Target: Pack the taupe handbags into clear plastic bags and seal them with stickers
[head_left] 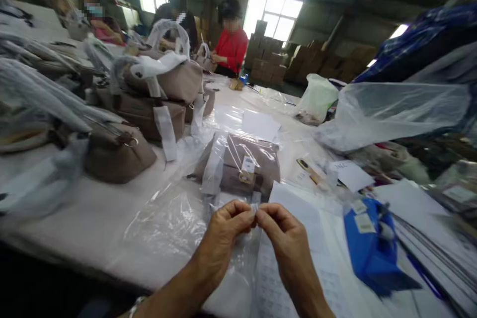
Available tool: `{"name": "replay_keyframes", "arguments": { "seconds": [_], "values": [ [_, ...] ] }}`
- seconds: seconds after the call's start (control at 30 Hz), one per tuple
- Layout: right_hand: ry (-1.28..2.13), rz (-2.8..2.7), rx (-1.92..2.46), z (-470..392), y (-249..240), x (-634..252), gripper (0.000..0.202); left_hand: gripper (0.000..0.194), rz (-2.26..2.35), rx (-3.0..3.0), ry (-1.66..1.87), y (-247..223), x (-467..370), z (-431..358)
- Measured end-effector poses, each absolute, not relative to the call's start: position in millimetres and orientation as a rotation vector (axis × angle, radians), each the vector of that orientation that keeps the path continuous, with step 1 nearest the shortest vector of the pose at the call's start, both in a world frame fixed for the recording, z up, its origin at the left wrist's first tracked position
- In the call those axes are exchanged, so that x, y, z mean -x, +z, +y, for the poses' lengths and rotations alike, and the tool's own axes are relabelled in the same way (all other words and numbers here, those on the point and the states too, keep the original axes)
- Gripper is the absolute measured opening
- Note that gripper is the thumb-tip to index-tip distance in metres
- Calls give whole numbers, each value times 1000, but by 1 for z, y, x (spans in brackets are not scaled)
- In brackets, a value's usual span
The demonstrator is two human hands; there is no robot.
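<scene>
My left hand (225, 231) and my right hand (285, 233) meet fingertip to fingertip, both pinched around a small whitish, see-through piece (254, 207) whose kind I cannot make out. Just beyond them lies a taupe handbag (261, 159) under clear plastic. A label tag (248, 165) shows on its front, and a white wrapping strip (214, 166) crosses its left part. The clear plastic bag (164, 218) spreads over the table towards me, under and left of my hands. Printed sheets (298, 208) lie beneath my right hand.
Several taupe handbags (115, 154) with wrapped handles crowd the left side. At right are a blue bin (367, 248), a phone (308, 169), papers (350, 174) and draped plastic film (398, 109). A person in red (233, 47) works across the table, with other people farther left.
</scene>
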State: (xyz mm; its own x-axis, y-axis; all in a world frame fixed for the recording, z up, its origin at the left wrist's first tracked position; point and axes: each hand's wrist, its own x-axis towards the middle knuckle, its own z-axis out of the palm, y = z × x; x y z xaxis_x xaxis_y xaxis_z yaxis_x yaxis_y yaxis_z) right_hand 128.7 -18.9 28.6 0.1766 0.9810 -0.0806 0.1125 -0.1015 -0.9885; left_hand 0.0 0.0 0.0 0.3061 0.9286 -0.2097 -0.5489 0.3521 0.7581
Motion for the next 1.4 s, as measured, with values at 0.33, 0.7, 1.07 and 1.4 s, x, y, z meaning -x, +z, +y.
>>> {"name": "replay_keyframes", "arguments": {
  "seconds": [0.33, 0.7, 1.07, 1.4],
  "values": [
    [1115, -1437, 1647, 2, 47, -131, 29, 30, 959, -918, 1072, -9, 33, 10],
    [1329, -1823, 1747, 27, 68, -125, 19, 32, 800, -849, 808, -2, 55, 16],
    [1374, -1847, 1746, 31, 66, -123, 16, 23, 876, -821, 813, -3, 56, 15],
    [1390, -1831, 1725, 33, 65, -122, 16, 23, 892, -845, 815, -5, 56, 17]
  ]
}}
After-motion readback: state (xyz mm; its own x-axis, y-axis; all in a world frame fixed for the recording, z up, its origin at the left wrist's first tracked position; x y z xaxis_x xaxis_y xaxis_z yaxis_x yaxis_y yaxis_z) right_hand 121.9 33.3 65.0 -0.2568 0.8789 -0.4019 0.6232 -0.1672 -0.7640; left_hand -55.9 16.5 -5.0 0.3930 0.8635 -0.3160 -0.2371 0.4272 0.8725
